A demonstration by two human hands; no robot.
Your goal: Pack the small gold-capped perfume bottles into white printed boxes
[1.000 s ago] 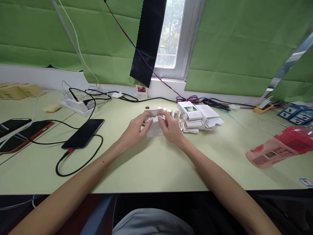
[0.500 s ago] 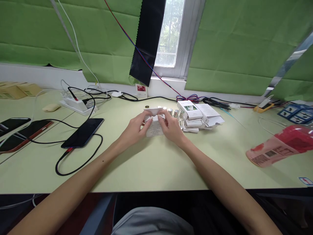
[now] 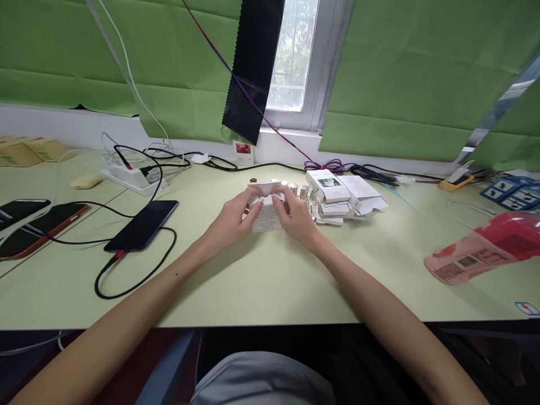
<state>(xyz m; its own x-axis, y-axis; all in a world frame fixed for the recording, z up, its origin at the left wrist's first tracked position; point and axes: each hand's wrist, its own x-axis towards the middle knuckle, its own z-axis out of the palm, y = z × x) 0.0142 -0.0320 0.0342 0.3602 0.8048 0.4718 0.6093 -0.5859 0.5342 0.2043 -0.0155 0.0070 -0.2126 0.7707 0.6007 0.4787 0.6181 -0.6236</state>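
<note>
A small white carton [image 3: 266,220] with fine print on its face is held upright over the table. My left hand [image 3: 237,215] grips its left side, fingers behind and thumb in front. On the right side my right hand [image 3: 296,217] does the same, both thumbs near the top, where a flap sticks up. Just beyond my right hand stand several small glass bottles with silver caps [image 3: 304,192], partly hidden by it. A stack of white cartons [image 3: 330,187], one with a green picture, lies to the right, with an opened carton [image 3: 360,194] beside it.
Left of my arms lies a phone [image 3: 142,226] on a black charging cable; a power strip [image 3: 133,178] is behind it. At right, a pink drink bottle [image 3: 472,256] lies near blue printed boxes [image 3: 512,191]. Cables [image 3: 270,165] run along the wall.
Both hands keep nearly the same hold on the carton. The whole view has shifted slightly, and nothing else has visibly moved.
</note>
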